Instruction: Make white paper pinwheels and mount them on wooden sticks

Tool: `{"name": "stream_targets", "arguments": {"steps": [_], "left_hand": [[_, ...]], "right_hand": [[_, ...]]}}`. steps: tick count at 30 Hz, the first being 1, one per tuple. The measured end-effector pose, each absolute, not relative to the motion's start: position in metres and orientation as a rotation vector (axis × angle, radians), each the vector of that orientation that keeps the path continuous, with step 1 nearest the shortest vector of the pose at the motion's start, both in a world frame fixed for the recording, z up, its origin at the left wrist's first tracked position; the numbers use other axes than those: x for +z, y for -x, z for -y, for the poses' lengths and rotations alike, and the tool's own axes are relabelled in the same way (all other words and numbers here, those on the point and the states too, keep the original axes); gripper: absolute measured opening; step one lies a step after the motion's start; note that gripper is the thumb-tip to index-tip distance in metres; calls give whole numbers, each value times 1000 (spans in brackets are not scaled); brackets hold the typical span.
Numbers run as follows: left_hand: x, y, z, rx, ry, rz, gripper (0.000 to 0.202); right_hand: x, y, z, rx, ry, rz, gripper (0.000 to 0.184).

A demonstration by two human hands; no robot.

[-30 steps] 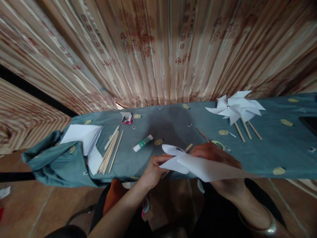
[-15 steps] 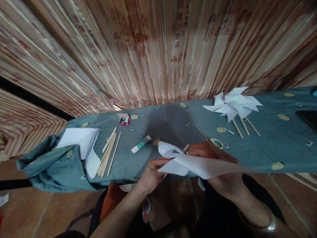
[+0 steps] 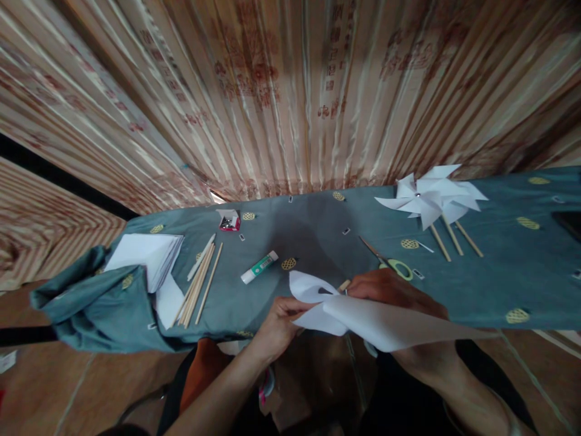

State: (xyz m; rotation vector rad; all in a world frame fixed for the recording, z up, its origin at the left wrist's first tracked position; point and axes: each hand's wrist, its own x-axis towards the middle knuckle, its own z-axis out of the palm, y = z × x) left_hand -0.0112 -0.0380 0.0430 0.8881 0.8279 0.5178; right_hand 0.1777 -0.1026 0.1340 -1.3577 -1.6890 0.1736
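A white paper pinwheel point(image 3: 363, 318) with curled blades is held between my hands above the table's front edge. My left hand point(image 3: 278, 327) pinches its left side, the thumb and fingers closed at the blades. Behind the long right blade, my right hand point(image 3: 394, 290) is closed at a wooden stick point(image 3: 345, 286), whose end pokes out above the paper. The blades cover most of that stick and part of my right fingers. Scissors with green handles point(image 3: 400, 269) lie just beyond my right hand. A glue stick point(image 3: 259, 267) rests beyond my left hand.
Finished pinwheels point(image 3: 429, 197) lie at the back right. Left of the glue are several wooden sticks point(image 3: 197, 287), a white pen point(image 3: 202, 257), a stack of paper point(image 3: 140, 254) and an opened small red box point(image 3: 230, 223) of metal pins. A dark object point(image 3: 569, 221) sits at the right edge.
The view has shifted slightly. Both hands and the pinwheel sit a little lower, and the right hand has moved slightly right. The hold on the pinwheel looks the same.
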Motion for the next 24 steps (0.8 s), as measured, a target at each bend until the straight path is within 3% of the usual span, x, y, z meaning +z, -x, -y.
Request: {"name": "stream_targets", "arguments": {"steps": [24], "left_hand": [[46, 13, 39, 522, -824, -869, 42]], "right_hand": [[129, -178, 105, 273, 1254, 1631, 12]]}}
